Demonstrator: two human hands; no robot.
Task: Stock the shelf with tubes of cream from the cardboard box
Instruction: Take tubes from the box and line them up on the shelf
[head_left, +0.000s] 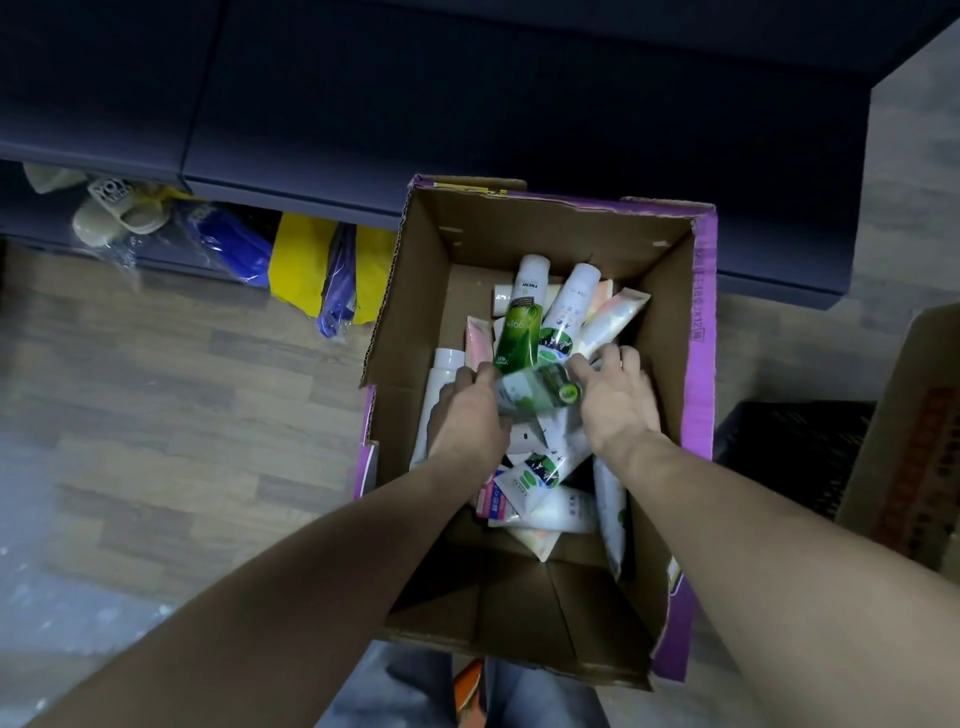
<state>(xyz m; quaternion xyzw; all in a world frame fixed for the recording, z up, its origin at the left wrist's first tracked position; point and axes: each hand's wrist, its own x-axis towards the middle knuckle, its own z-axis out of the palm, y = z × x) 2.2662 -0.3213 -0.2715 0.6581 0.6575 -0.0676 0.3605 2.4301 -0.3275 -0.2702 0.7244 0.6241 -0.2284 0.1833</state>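
- Your left hand (470, 410) and right hand (618, 395) both gripped 1 pale green tube (537, 392), 1 at each end, inside the cardboard box (701, 332)
- Many tubes were left in the box; shelf stock not visible, progress looked early

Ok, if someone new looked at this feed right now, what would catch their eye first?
Probably the open brown cardboard box with purple outer sides on the floor in mid-frame, with a jumble of cream tubes inside. Next, the left hand and right hand reaching into it, both around a pale green-capped tube held crosswise, with a bright green tube just beyond. Off to the left, a yellow plastic bag stands out under the dark blue shelf unit.
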